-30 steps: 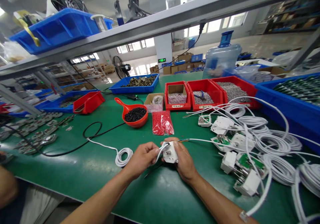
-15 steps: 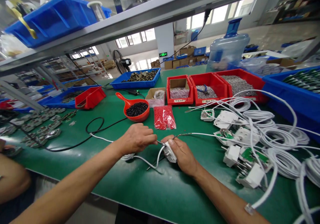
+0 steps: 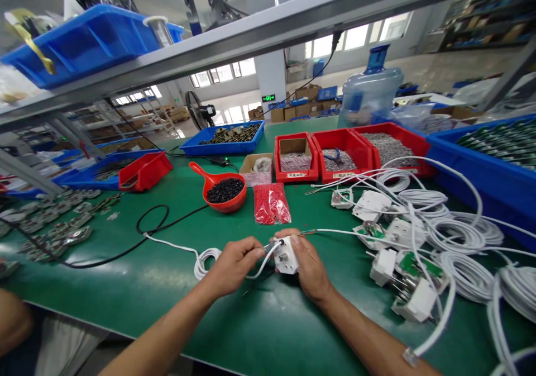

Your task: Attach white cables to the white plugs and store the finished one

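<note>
My right hand (image 3: pixel 310 267) is closed around a small white plastic housing (image 3: pixel 287 258), thumb on its near side. A white cable (image 3: pixel 266 261) bends out of the housing's upper edge toward the left. My left hand (image 3: pixel 234 264) is pinched close beside the housing, at a small grey metallic piece (image 3: pixel 268 247) mostly hidden by the fingers; its kind cannot be made out. Thin wire ends (image 3: pixel 307 232) of another white cable (image 3: pixel 343 231) show just above my right hand. To the left of my left hand lies a small white cable coil (image 3: pixel 205 264).
Ahead are a red scoop of black pieces (image 3: pixel 224 207), a bag of red pieces (image 3: pixel 271 204) and red bins (image 3: pixel 296 175). White cable coils (image 3: pixel 456 236) and housings (image 3: pixel 412 303) lie right. A metal shelf (image 3: pixel 251 27) crosses above. Another person's arm (image 3: pixel 14 314) shows at left.
My left hand has come down, its fingers still by the housing. The housing has turned so more of its face shows. The whole view has shifted slightly.
</note>
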`<act>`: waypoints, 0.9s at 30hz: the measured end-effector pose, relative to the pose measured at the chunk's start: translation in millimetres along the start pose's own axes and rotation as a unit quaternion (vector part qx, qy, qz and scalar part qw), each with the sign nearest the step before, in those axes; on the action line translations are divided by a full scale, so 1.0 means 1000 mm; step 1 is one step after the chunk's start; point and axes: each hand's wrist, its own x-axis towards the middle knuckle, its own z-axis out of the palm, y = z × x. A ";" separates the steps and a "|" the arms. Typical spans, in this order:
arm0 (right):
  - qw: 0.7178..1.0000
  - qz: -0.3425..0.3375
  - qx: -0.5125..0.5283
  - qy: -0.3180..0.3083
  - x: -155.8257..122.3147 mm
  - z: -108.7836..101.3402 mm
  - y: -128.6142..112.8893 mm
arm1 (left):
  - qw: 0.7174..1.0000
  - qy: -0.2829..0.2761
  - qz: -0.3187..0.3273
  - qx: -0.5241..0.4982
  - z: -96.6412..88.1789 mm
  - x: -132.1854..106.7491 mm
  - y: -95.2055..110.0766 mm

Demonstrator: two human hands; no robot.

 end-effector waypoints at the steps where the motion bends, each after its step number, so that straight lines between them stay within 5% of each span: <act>1: 1.000 -0.003 0.004 0.005 0.000 0.000 0.000 | 1.000 0.005 -0.008 -0.027 0.007 0.000 0.000; 14: 0.996 -0.054 -0.065 0.021 -0.003 -0.001 0.004 | 0.946 0.015 -0.140 -0.290 0.038 -0.006 0.007; 21: 0.993 -0.070 -0.095 0.028 -0.006 0.002 0.005 | 0.940 0.009 -0.151 -0.307 0.041 -0.005 0.008; 27: 0.993 -0.051 -0.106 -0.001 -0.006 0.003 0.001 | 0.978 0.012 -0.059 -0.200 0.030 -0.001 -0.009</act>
